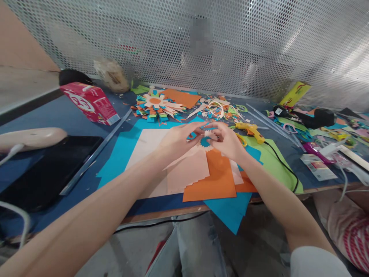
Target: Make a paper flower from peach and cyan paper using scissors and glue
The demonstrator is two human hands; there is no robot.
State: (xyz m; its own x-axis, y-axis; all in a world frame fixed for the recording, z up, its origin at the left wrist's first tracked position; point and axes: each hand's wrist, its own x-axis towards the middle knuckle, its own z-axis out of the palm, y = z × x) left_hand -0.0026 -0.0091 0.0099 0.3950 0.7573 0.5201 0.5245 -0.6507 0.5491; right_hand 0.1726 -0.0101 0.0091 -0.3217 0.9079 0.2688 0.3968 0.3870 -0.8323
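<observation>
Between both hands, above the sheets, is a small pale pink paper strip (211, 135) with a zigzag edge, bent into a curve. My left hand (184, 138) pinches its left side with thumb and fingers. On the other side, my right hand (226, 140) grips it the same way. Below lie a pale pink sheet (188, 173), an orange sheet (213, 181) and blue sheets (121, 148), overlapping. A yellow glue gun (249, 130) rests just right of my right hand, and a yellow scissors handle (242, 140) shows beside it.
Layered paper flowers (155, 102) and a heap of paper scraps (219, 109) lie behind my hands. At left are a red box (90, 103) and a black tablet (54, 169). The glue gun's cord (284, 165) runs over a green sheet (276, 157). Another person's sleeve (357, 242) shows at right.
</observation>
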